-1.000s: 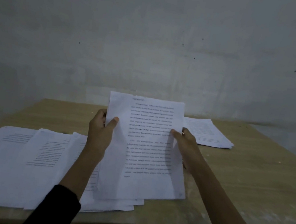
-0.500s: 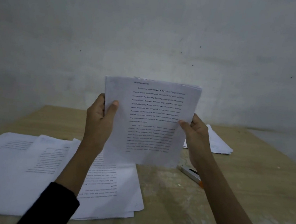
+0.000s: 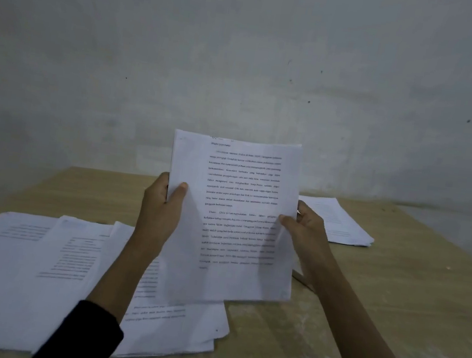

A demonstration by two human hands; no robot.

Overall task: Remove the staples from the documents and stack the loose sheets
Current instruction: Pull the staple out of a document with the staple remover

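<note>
Holding: left grip and right grip each pinch a side edge of the document, thumbs on the printed face, fingers curled behind.
Document: upright and facing the camera, over the near middle of the desk. Its bottom edge is down by the spread sheets; touching or not, I cannot tell.
Just changed: a second ago the sheaf sat low against the papers, half a second ago it was hoisted clear with the wall behind it, and now it's dropped again!
Meaning: up, down, up, down, which reads as tapping the pages square. It looks like tidying before stacking, not prying.
Staple: the top-left corner is too dim to say whether one is in there.
Spread sheets: fanned and overlapping across the left of the desk.
Far stack: a tidy pile at the back right, well apart from both hands, and probably where loose pages go.
Slim tool: it peeks out on the desk beside the right wrist, mostly hidden.
Next call: if the corner is free, carry the sheaf to that pile.
</note>
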